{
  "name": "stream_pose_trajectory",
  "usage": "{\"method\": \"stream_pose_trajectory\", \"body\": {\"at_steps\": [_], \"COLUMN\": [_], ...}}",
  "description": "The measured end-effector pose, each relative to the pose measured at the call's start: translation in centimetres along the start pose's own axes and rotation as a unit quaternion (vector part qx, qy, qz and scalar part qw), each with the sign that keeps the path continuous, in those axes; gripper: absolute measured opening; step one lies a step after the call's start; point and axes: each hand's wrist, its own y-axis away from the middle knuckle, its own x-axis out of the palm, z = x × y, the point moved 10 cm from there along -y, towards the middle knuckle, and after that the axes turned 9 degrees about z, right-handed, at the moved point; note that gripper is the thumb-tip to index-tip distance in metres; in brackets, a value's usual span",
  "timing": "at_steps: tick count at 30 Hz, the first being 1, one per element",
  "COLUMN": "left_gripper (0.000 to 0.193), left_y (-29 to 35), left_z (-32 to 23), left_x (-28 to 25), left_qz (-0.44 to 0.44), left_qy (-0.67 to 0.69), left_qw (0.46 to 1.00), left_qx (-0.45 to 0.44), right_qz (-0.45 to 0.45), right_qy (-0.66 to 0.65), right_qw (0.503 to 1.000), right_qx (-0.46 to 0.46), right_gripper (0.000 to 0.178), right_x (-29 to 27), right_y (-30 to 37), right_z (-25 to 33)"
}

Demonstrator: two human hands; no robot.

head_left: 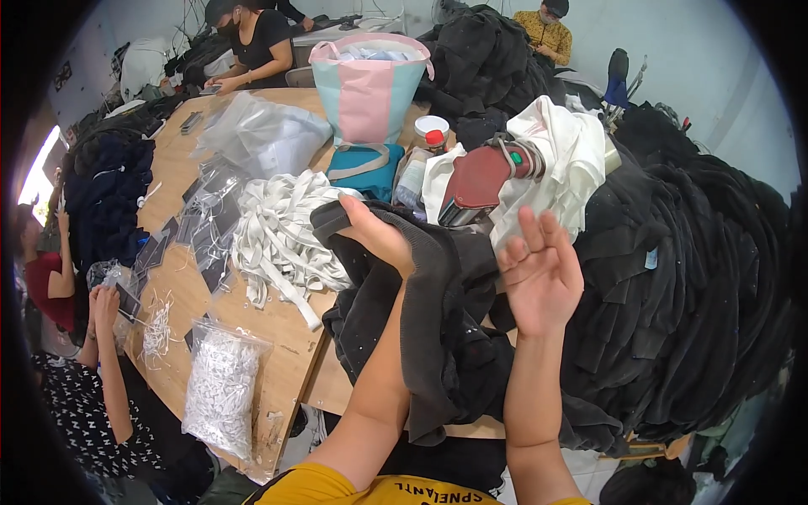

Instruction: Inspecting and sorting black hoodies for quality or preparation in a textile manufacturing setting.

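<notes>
My left hand (pixel 380 236) is at the upper edge of a dark grey ribbed garment (pixel 433 307). The thumb side shows, stretched along the cloth, and the other fingers are hidden in its folds. A band of the garment passes over my left wrist and hangs down toward my body. To the right, my right hand (pixel 543 278) is raised, palm up and fingers apart, holding nothing. Just beyond it lie a white cloth (pixel 560 151) and a dark red handheld device (pixel 478 181) with a green button.
White straps (pixel 286 227) lie in a heap on the wooden table (pixel 278 324), near a bag of white pieces (pixel 221 387). A pink-and-blue bag (pixel 370 97) stands behind a teal pouch (pixel 366 171). Dark garments (pixel 682 261) are piled at right. Co-workers (pixel 97 396) are at left and behind.
</notes>
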Motion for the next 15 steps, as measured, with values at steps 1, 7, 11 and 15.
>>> {"method": "stream_pose_trajectory", "body": {"at_steps": [1,7,11,15], "left_gripper": [0.058,0.059,0.059,0.059], "left_y": [0.2,0.9,1.6,1.9], "left_z": [0.1,-1.2,-1.4,-1.4], "left_x": [0.0,1.3,2.1,2.6], "left_qz": [-0.025,-0.050,-0.019,0.029], "left_qy": [0.001,-0.018,-0.015,-0.056], "left_qw": [0.999,0.999,1.000,0.998], "left_qx": [-0.024,-0.013,-0.002,-0.009], "right_qz": [-0.006,0.026,-0.001,-0.046], "right_qy": [0.081,0.420,0.427,0.441], "right_qw": [0.995,0.907,0.902,0.896], "right_qx": [-0.063,0.025,0.061,0.002], "right_gripper": [0.020,0.010,0.012,0.007], "right_x": [-0.3,0.0,-0.7,-1.4], "right_y": [0.5,2.2,2.8,2.0], "right_z": [1.5,-1.8,-4.3,-2.4]}}
